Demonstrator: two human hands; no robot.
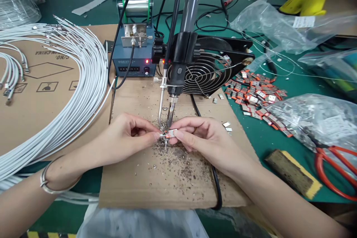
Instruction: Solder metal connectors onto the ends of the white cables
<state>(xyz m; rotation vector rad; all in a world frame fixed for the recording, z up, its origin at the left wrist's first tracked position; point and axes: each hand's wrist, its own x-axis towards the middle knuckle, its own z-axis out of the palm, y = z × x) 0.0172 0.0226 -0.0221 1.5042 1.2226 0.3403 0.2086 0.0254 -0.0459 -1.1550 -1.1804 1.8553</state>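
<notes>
My left hand (131, 137) pinches the thin whitish end of a cable (161, 135) between thumb and forefinger; the rest of that cable is hidden by the hand. Thumb and fingers of my right hand (206, 135) are closed on a small USB plug (172, 133), silver with orange-red. Cable end and plug meet under the tip of a mounted soldering iron (170, 113). A thin bent solder feed tube (161, 106) comes down beside the tip. Whether the tip touches the plug, I cannot tell.
Solder crumbs dot the cardboard (128, 186). White cables (92, 93) lie bundled at left. Behind stand a blue solder feeder (134, 61) and a black fan (199, 76). At right are piled USB plugs (256, 93), a sponge (292, 173), red-handled scissors (320, 171) and plastic bags (315, 115).
</notes>
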